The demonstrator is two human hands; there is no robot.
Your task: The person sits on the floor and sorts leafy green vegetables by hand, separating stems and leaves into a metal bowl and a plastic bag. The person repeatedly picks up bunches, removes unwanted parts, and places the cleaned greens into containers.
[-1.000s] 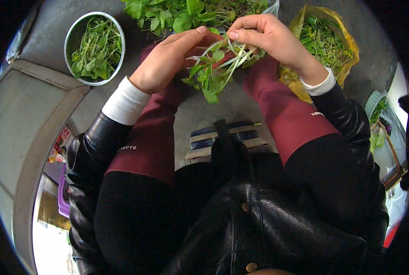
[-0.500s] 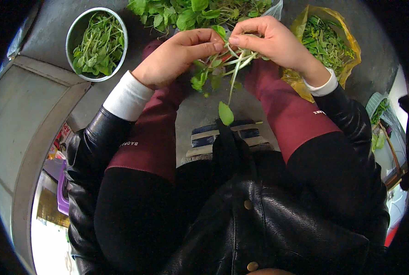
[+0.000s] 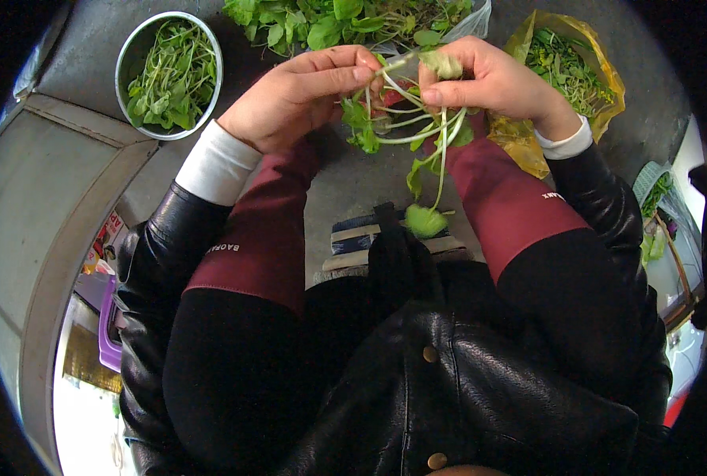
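Note:
Between my knees, both hands hold pale-stemmed leafy greens (image 3: 407,140). My left hand (image 3: 302,95) is closed, with thumb and forefinger pinching stems near their ends. My right hand (image 3: 496,86) is closed too, its thumb pressed on other stems, a blurred leaf above its fingers. Several stems hang under the right hand, one with a round leaf low over the floor. A pile of leafy greens (image 3: 321,24) lies just beyond my hands. To the left stands a round metal-rimmed bowl (image 3: 120,83) of green sprigs; to the right, a yellow plastic bag (image 3: 607,51) holds more greens.
Clear plastic (image 3: 472,22) shows beside the pile. A striped seat or cloth (image 3: 353,242) lies between my thighs. A pale panel with a frame (image 3: 84,123) runs along the left, near a purple container (image 3: 109,333). At far right is a light green basket (image 3: 645,181).
My right hand has moved slightly right, away from the left. The stems between them have spread, and the hanging round leaf has shifted right and down.

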